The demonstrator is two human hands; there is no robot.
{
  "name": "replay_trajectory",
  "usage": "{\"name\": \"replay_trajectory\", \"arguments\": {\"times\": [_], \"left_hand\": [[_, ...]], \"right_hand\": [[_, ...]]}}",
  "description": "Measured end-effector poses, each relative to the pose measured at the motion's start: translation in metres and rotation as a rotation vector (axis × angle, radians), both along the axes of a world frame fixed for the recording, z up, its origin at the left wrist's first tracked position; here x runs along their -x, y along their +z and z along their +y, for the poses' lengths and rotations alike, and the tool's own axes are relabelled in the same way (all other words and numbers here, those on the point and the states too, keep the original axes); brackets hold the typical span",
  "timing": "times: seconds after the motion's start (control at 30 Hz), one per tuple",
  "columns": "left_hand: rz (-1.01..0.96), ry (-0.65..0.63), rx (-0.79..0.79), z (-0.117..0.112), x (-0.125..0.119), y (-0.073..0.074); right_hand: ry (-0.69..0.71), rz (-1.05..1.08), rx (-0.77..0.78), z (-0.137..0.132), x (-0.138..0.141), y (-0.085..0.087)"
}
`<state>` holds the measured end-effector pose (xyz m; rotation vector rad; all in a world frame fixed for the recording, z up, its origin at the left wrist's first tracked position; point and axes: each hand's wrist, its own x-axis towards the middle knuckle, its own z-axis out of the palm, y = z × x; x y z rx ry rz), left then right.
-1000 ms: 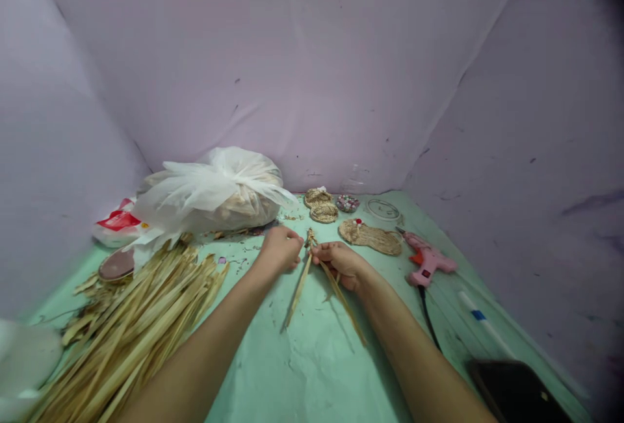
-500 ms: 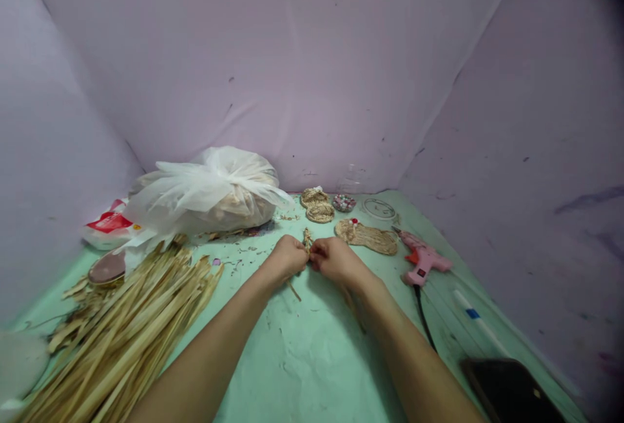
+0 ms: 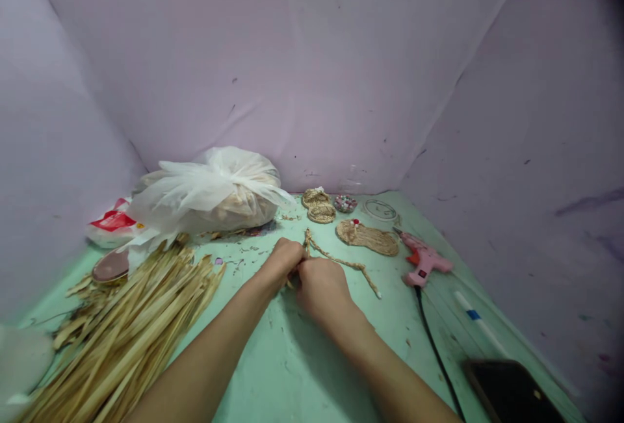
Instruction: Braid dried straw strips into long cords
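Two bare forearms are stretched from the bottom edge of the frame toward its centre, where they converge over the pale green surface. The left hand is held with the wrist straight and the fingers curled inward, its grip pinched on the near end of a braided cord. The right hand is turned knuckles up and pressed against the left; its grip is curled shut at the same spot, with the fingertips hidden under the back of the hand. From the meeting point the cord is seen rising a little, then trailing to the right across the surface, its free end lying just right of centre.

A loose heap of straw strips is spread at the lower left, and a knotted white plastic bag is set behind it. A flat woven piece and a pink glue gun lie right of centre, the gun's black cable running to the bottom edge. A dark phone is placed at the lower right.
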<state>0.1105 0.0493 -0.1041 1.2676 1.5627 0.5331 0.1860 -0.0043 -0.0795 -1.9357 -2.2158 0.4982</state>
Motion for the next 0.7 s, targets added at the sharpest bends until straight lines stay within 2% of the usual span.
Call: {"name": "replay_trajectory", "arguments": {"times": [0.1,0.2,0.23,0.33,0.37,0.4,0.5,0.53,0.6,0.7], "left_hand": [[-0.049,-0.041,0.023,-0.004,0.003,0.008],[-0.088,-0.102,0.033,-0.005,0.007,0.015],[-0.095,-0.123,0.036,-0.005,0.008,0.017],[-0.102,-0.172,0.042,-0.005,0.011,0.020],[-0.106,-0.187,0.040,-0.004,0.012,0.019],[-0.114,-0.200,0.037,-0.004,0.013,0.019],[-0.139,-0.212,0.017,-0.003,0.014,0.017],[-0.144,-0.209,0.010,-0.003,0.013,0.016],[-0.147,-0.203,0.000,-0.003,0.013,0.016],[-0.155,-0.202,-0.011,-0.003,0.012,0.016]], "right_hand": [[0.008,0.032,-0.002,0.002,-0.008,0.004],[0.006,0.167,0.047,0.013,-0.037,0.010],[-0.022,0.247,0.068,0.019,-0.048,0.011],[-0.231,0.462,-0.088,0.033,-0.068,0.007],[-0.284,0.536,-0.091,0.036,-0.069,0.004],[-0.324,0.626,-0.033,0.038,-0.067,0.000],[-0.368,0.952,0.335,0.039,-0.047,-0.011],[-0.378,1.016,0.403,0.038,-0.039,-0.013],[-0.395,1.059,0.446,0.038,-0.029,-0.017],[-0.419,1.060,0.426,0.039,-0.028,-0.021]]}}
